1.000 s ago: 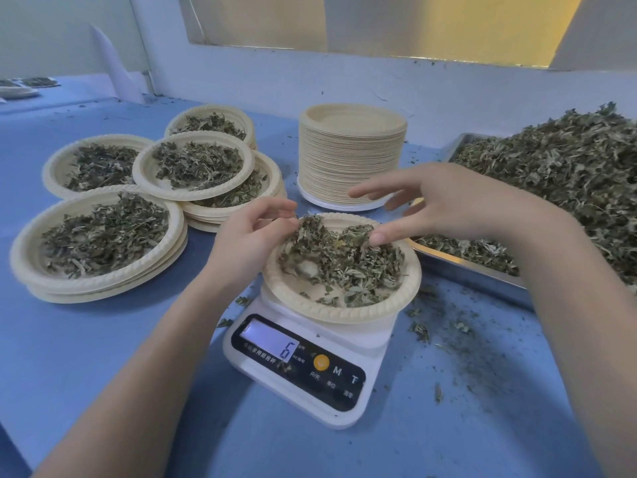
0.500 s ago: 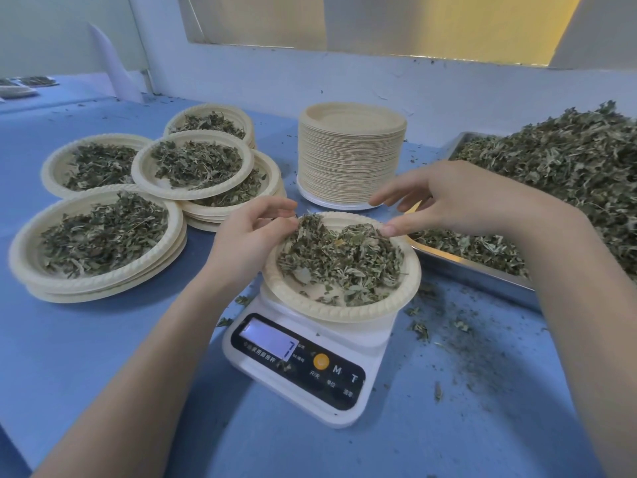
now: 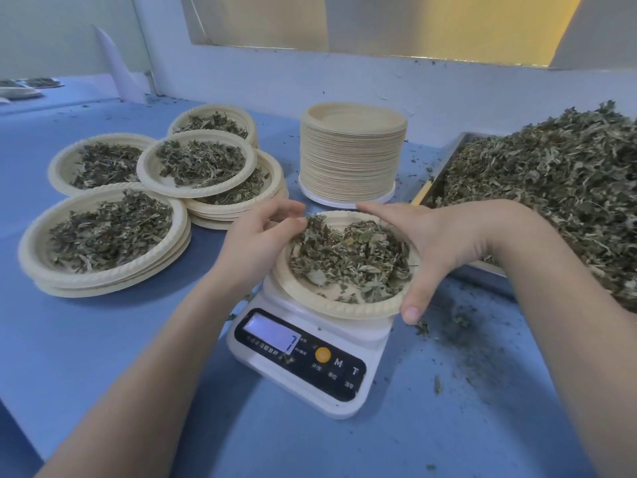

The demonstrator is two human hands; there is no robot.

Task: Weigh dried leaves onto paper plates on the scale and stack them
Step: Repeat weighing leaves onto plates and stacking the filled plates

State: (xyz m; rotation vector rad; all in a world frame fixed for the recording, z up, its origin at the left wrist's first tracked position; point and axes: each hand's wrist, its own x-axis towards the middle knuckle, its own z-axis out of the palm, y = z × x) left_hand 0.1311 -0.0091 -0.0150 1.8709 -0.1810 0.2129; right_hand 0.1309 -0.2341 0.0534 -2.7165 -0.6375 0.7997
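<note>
Dried leaves (image 3: 348, 260) lie in a paper plate (image 3: 344, 307) that sits on top of the white scale (image 3: 310, 360), near the middle of the blue bench (image 3: 103, 339). The little screen on the scale shows a 7.

Both hands are on this plate. The left hand (image 3: 255, 243) is at the plate's left edge, and its fingers (image 3: 289, 224) curl in close together and touch the leaves there. The right hand (image 3: 434, 243) wraps round the right side of the plate, with its thumb down at the near rim and its fingers (image 3: 382, 212) spread along the far rim, so it holds the plate.

To the left stand several filled plates (image 3: 103, 232) in low piles, each with leaves in the top one. Behind the scale is a tall stack of empty plates (image 3: 351, 157). On the right, a metal tray (image 3: 444, 160) holds a big heap of loose leaves (image 3: 551, 188). Small crumbs of leaf are scattered on the bench beside the scale
</note>
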